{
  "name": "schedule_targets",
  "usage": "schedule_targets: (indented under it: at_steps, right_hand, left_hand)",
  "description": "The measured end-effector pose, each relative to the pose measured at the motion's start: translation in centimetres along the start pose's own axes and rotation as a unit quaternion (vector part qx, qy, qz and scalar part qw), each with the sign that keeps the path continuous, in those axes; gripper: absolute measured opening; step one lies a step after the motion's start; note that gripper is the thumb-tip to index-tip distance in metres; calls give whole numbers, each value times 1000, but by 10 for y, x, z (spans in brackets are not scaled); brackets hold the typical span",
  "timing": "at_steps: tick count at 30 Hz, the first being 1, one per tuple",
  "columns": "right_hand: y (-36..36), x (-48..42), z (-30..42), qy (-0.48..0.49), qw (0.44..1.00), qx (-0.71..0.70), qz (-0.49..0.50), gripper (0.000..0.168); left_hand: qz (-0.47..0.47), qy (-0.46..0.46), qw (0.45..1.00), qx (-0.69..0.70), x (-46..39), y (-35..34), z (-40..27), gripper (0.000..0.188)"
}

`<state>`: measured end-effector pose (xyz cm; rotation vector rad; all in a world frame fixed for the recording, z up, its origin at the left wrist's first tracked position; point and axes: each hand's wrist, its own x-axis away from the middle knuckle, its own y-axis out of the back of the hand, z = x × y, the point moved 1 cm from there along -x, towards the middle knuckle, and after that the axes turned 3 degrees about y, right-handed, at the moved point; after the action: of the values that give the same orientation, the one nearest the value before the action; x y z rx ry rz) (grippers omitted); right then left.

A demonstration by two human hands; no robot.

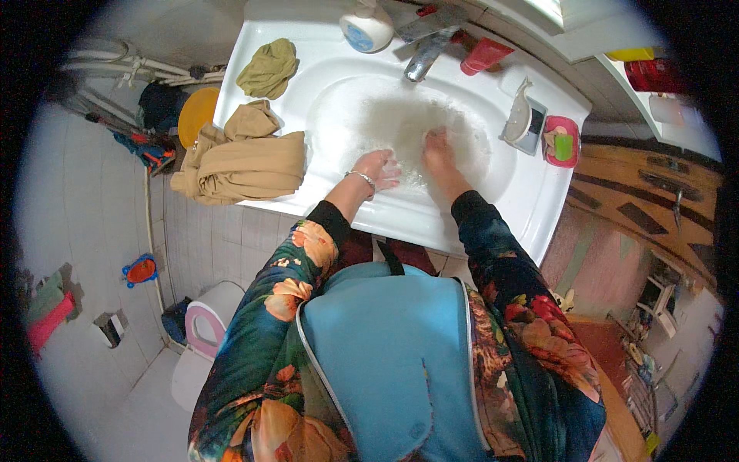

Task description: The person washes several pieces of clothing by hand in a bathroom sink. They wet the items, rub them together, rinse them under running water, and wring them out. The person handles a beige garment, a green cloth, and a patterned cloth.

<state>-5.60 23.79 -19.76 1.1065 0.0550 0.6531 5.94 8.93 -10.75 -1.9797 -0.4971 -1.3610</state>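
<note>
Both hands are over a white washbasin (369, 222) holding cloudy, sudsy water (404, 115). My left hand (378, 168), with a silver bracelet at the wrist, is at the near left of the water, fingers apart and wet, with nothing seen in it. My right hand (440, 151) reaches down into the water; its fingers are partly hidden by suds, so its grip cannot be made out. Beyond it is the metal faucet (424, 58). A folded tan garment (254, 164) lies on the basin's left edge, with a crumpled olive cloth (268, 68) behind it.
A white bottle (366, 29) and a red tube (485, 56) stand at the basin's back. On its right side are a dark-faced flat object (531, 127) and a pink soap dish (548, 157) with green soap (563, 146). A toilet (205, 329) is at lower left.
</note>
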Motion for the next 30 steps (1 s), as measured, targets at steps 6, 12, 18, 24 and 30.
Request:
schedule_targets:
  at_steps: [6, 12, 18, 24, 30]
  right_hand:
    - [76, 58, 134, -103, 898, -426, 40, 29]
    - [60, 38, 105, -97, 752, -624, -188, 33]
    - [87, 46, 141, -129, 500, -856, 40, 40]
    - [81, 35, 108, -174, 466, -868, -7, 48]
    - [82, 66, 131, -141, 457, -876, 65, 43]
  left_hand:
    - [27, -62, 992, 108, -1, -24, -20, 31]
    - [130, -351, 919, -125, 32, -64, -16, 40]
    - [-229, -570, 530, -585, -18, -45, -22, 47]
    - [-81, -508, 672, -533, 37, -70, -3, 50]
    - [-208, -557, 461, -658, 3, -59, -23, 53]
